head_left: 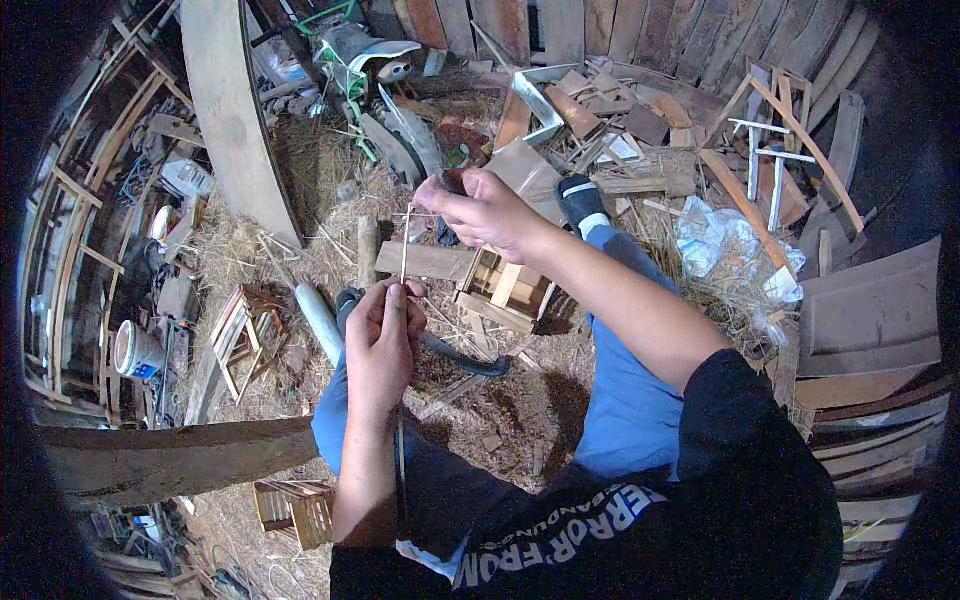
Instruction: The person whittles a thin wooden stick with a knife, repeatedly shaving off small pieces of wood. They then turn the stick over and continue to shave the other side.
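My left hand (385,325) is closed around a thin wooden strip (404,255), thumb laid along it. The strip stands roughly upright, and its lower length runs down past my left forearm. My right hand (485,210) is closed in a pinch at the strip's upper end. A small dark thing shows by its fingers; I cannot tell what it is. Below the hands, a small slatted wooden crate (505,290) sits on the ground between my legs. A dark curved piece (465,362) lies in front of it, partly hidden by my left hand.
A thick wooden beam (180,460) crosses at the lower left. Slatted wooden frames (245,340), a white bucket (137,350) and a tall board (235,120) stand left. Scrap wood (610,105) and plastic bags (710,240) lie right, a green-and-white motorbike (365,60) behind. Straw covers the ground.
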